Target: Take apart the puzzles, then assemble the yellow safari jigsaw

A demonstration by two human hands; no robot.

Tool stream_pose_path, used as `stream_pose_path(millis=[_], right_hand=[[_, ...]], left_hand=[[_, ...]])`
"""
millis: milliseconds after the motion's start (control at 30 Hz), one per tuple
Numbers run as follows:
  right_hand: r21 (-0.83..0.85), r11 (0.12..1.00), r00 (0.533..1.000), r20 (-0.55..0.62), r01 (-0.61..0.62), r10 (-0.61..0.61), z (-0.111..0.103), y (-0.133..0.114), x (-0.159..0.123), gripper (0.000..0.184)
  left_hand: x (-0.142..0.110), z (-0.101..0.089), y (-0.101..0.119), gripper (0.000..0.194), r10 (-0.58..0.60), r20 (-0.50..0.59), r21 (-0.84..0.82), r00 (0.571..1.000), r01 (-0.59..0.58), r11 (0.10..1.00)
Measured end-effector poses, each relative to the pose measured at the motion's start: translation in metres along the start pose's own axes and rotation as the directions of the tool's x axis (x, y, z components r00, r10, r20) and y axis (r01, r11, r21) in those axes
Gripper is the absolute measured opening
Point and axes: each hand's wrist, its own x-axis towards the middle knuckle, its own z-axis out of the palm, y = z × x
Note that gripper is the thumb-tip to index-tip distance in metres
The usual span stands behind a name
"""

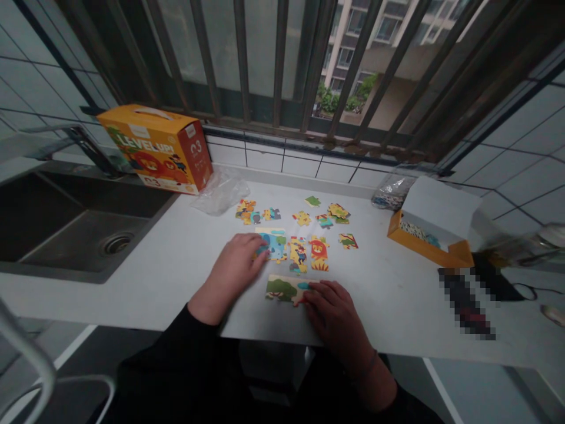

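Black cloth sleeves (163, 359) nearest, 7 and 5 o'clock. Left hand (238, 259), half-open, rests on blue-printed cardboard puzzle section (277, 247), 7 o'clock, likely steadying it. Right hand (333, 309), loosely curled, overlaps green-and-cream cardboard strip (282, 288), 6 o'clock, perhaps aligning; grip unclear.

Desk (388, 306): bare lane from the person's right hand (333, 309) across to the open orange box (412, 246); another from the left hand (241, 259) to the sink (136, 235). Obstacles: puzzle pieces (319, 250), spread beyond and between both hands; carton (154, 150) and plastic bag (220, 191), back left.
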Motion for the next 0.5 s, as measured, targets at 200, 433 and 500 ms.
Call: stream_pose_path(millis=[200,433,500], right_hand=[[-0.01,0.999,0.998,-0.043,-0.048,0.048,-0.001,-0.003,0.002,0.022],[0.004,0.996,0.994,-0.064,-0.088,0.088,-0.001,-0.005,0.002,0.019],[0.011,0.996,0.993,-0.065,-0.093,0.093,-0.002,-0.006,0.003,0.018]], left_hand=[[0.074,-0.004,-0.051,0.049,-0.413,-0.08,0.225,0.907,0.42,0.879],[0.109,0.016,-0.075,0.055,-0.559,-0.172,0.264,0.811,0.584,0.767],[0.111,0.019,-0.082,0.049,-0.54,-0.167,0.251,0.825,0.565,0.786]])
